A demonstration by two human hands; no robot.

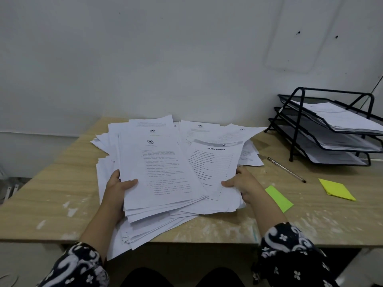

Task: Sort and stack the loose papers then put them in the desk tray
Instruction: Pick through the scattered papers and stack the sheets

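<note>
Mid-sort at a worn wooden desk (62, 183): gathering step under way, judging by the spread. Left hand (118, 187) gripping the left edge of a fanned bundle of printed sheets (161, 172), thumb curled over the top page, fingers hidden beneath. Right hand (242, 185) clamped on the right side of a second batch headed "DAFTAR GAMBAR" (215, 162), thumb on top, remaining fingers tucked under the paper. Both batches lifted slightly off the sprawl of loose papers (145, 230), still uneven and overlapping at centre desk, some corners hanging past the near edge. More sheets lying scattered toward the far side, against the wall (145, 59).

Black three-tier mesh desk tray (323, 129) standing at far right, well apart from the pile, each tier already holding some paper. Pen (286, 169) lying between pile and tray; green sticky note (278, 198) just beside the right hand, yellow note pad (336, 189) further right.

Stacking far from finished, apparently; nothing from this pile squared up yet. Next move likely calling for bringing the two held batches together, tapping edges flush on the desk, then collecting the remaining strays before any carry rightward to the tray. Risk of loose lower sheets slipping off the near edge.
</note>
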